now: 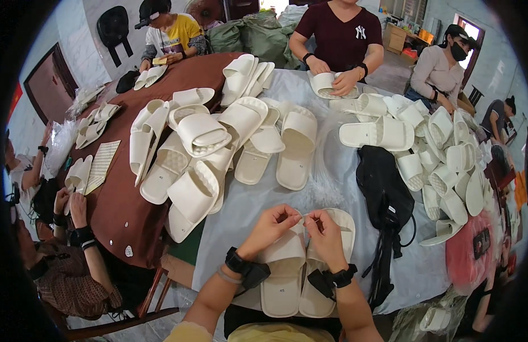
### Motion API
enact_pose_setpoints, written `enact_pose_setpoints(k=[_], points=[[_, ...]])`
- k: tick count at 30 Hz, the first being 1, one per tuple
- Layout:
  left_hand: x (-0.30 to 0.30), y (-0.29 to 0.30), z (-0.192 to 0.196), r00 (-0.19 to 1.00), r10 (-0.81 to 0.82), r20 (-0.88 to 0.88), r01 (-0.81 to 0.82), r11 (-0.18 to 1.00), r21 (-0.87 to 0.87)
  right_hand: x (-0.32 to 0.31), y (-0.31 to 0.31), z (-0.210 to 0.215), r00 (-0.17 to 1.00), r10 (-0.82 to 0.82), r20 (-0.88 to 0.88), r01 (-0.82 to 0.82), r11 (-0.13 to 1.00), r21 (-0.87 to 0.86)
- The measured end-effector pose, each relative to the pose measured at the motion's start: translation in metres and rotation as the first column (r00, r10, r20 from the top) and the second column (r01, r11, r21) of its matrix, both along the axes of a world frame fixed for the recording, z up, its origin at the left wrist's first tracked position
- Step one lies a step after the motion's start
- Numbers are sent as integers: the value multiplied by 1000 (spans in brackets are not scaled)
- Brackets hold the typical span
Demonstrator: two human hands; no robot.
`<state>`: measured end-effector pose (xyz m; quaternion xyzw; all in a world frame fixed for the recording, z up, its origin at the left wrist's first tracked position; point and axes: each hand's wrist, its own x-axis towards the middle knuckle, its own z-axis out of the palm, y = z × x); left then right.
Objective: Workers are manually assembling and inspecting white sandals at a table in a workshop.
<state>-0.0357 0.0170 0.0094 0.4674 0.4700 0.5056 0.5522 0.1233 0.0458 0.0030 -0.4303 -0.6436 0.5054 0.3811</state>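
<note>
A pair of cream slippers lies side by side in front of me, the left slipper [280, 292] and the right slipper [318, 301] with their open toes pointing away. Over their toe ends, my left hand [273, 226] and my right hand [325, 235] come close together, each with thumb and forefinger pinched. Whatever lies between the fingertips is too small to make out. Black bands with small boxes circle both wrists, and these partly cover the slippers.
Loose cream slippers [198, 134] are heaped ahead and left; another pile [440, 154] lies right. A black bag [383, 194] with straps rests beside my right hand. Clear plastic [326, 171] lies ahead. Across the table, a person's hands [338, 82] hold a slipper; others work around.
</note>
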Motion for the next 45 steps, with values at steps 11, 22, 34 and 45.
enact_pose_setpoints(k=[11,22,34,45], points=[[1,2,-10,999,15,33,-15,1000,-1,1,-2,-4,996,-54,-66,53,998,-22],[4,-1,3,996,86,12,-85,993,-83,1,0,3,1000,-1,8,1,997,82],[-10,8,-13,954,202,222,-261,924,279,-1,-14,17,1000,-14,-14,18,945,327],[-21,12,-17,833,447,327,-524,826,208,169,80,195,875,-366,-318,466,456,758]])
